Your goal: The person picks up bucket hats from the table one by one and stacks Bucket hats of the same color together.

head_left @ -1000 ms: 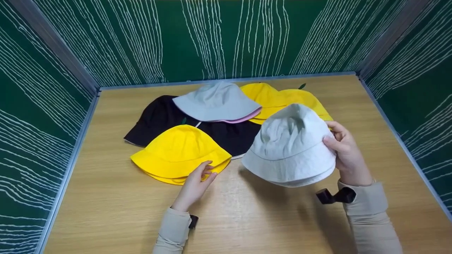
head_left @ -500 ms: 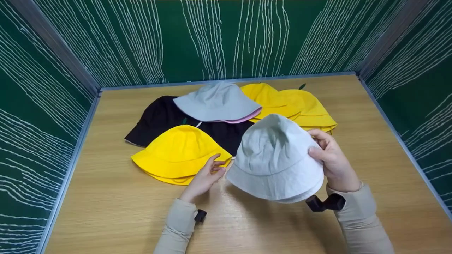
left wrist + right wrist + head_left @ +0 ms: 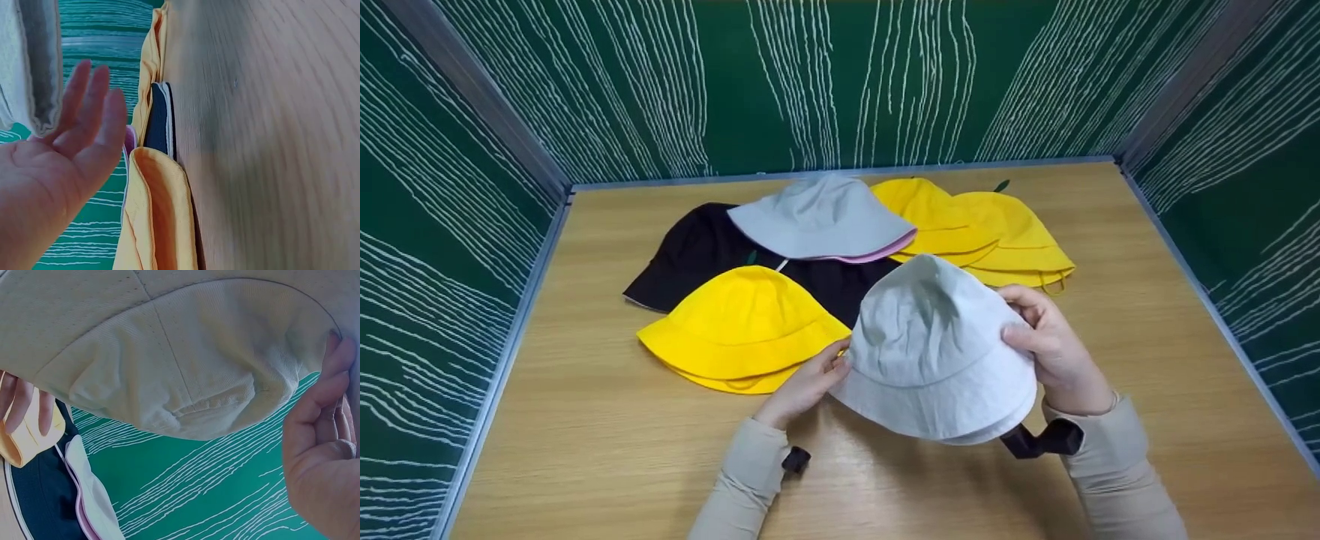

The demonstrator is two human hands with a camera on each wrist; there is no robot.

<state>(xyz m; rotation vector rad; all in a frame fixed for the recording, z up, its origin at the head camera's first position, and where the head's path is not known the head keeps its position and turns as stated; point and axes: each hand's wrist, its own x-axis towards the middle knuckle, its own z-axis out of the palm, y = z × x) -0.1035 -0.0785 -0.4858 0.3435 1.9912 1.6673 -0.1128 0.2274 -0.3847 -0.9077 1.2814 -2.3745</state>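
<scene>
My right hand (image 3: 1057, 349) grips the right side of a white bucket hat (image 3: 937, 360), thumb on the outside. The hat is raised above the table with its crown up and dented, its double brim toward me. At its left brim edge is my left hand (image 3: 808, 381), fingertips right at the cloth. The left wrist view shows that hand's fingers (image 3: 90, 112) nearly straight beside the brim. Just left of the white hat lies a yellow bucket hat (image 3: 742, 326), with a second yellow brim under it. In the right wrist view the white hat (image 3: 185, 371) fills the upper part.
Behind lie black hats (image 3: 694, 251), a light grey hat (image 3: 821, 217) with pink lining on top of them, and overlapping yellow hats (image 3: 1012, 225) at the right. Green walls (image 3: 840, 82) with white lines bound the wooden table (image 3: 585, 450) at the back and sides.
The white hat in my right hand has come left and toward me, uncovering the yellow hats at the right. My left hand has moved right from the yellow hat to the white brim.
</scene>
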